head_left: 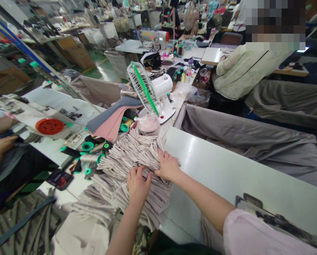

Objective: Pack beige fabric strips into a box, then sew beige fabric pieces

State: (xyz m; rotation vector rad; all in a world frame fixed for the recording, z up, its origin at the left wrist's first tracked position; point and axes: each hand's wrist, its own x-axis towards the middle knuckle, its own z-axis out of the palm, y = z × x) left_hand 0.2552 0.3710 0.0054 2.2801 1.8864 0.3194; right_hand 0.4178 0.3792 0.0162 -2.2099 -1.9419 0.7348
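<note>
A large pile of light beige fabric pieces (126, 150), stacked in rows of many thin folded layers, lies on the white table. My left hand (138, 182) rests on the near middle of the pile, fingers bent and apart, the tips among the layers. Close by on the right, my right hand (169, 165) lies over the pile's right edge with its thumb and fingers spread. Both hands touch the fabric, and neither is visibly closed around a piece. Some fingertips are hidden between the folds.
Beyond the pile stands a white fan (162, 88) with a green rim. Thread cones (87, 146) lie to the left, near a sewing machine (45, 122) and another person's hand (1, 145). A grey cloth-lined bin (248, 141) borders the table (201, 159). A person (243, 71) sits at the upper right.
</note>
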